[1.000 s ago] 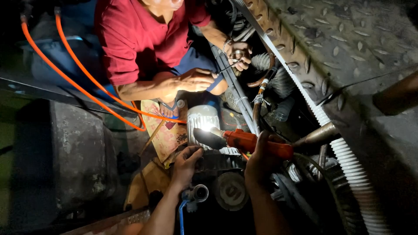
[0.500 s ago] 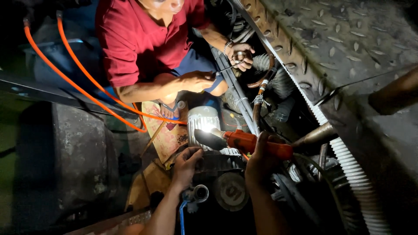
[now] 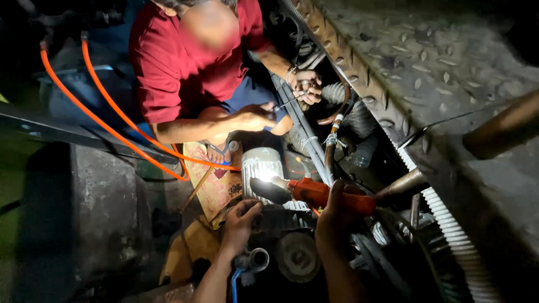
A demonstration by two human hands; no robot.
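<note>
My right hand [image 3: 336, 216] grips a red work lamp [image 3: 314, 192] whose lit head [image 3: 268, 187] shines onto the machinery below. Left of it, my left hand [image 3: 240, 220] rests with curled fingers on a dark engine part beside a ribbed silver motor housing [image 3: 261, 166]. Whether the left hand holds anything I cannot tell. Opposite me crouches a person in a red shirt [image 3: 185, 62]; one of their hands [image 3: 255, 116] holds a thin tool, the other hand [image 3: 306, 85] works at a hose fitting.
Two orange hoses [image 3: 112, 132] loop across the left side. A white corrugated hose [image 3: 455, 235] runs down the right under a diamond-plate metal panel [image 3: 426, 67]. A round pulley [image 3: 297, 257] and a pipe end [image 3: 258, 259] sit near my forearms. A dark metal block [image 3: 101, 207] stands left.
The other person has leaned further forward over the machinery. My hands and the lamp have stayed in place.
</note>
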